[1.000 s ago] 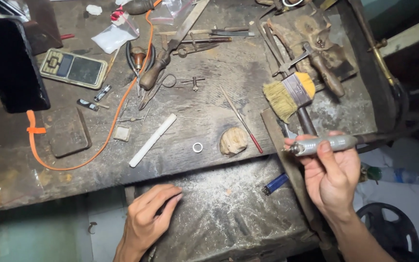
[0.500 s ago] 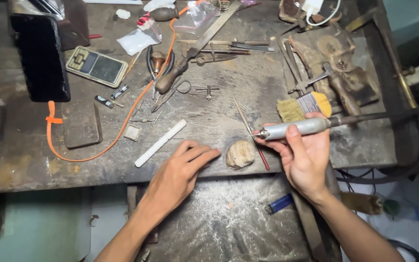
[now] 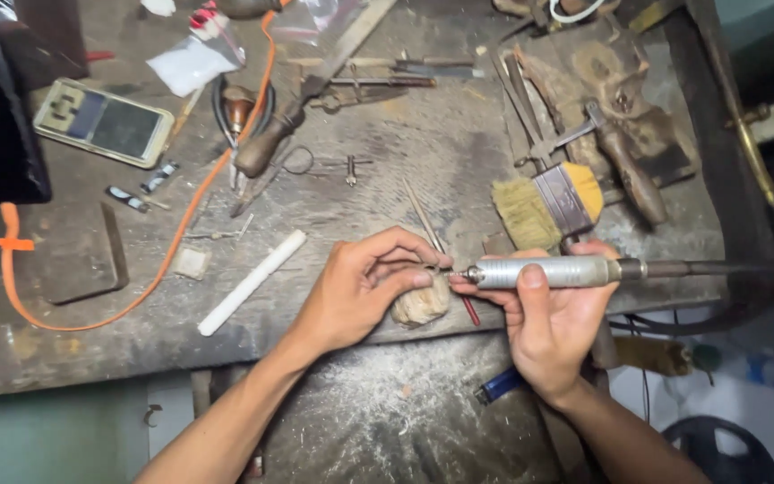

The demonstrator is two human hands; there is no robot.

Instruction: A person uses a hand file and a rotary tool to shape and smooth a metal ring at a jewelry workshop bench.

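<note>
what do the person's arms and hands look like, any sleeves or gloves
Both are bare: the left hand and right hand wear no gloves, and no rings or watch show. Both forearms are uncovered to the frame's edge, with no sleeves in view.

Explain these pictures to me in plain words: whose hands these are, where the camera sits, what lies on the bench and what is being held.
There is no machine here: a person works with bare hands, and the camera sits on that person's head, looking down. The right hand grips a silver rotary handpiece, a pen-like tool on a dark flexible shaft that runs off to the right. Its tip points at the fingertips of the left hand, which pinch something too small to make out, just above a pale lump at the edge of the worn workbench. On the bench lie a yellow brush, a white stick, an orange cord, a small pocket scale and assorted hand tools.
</note>
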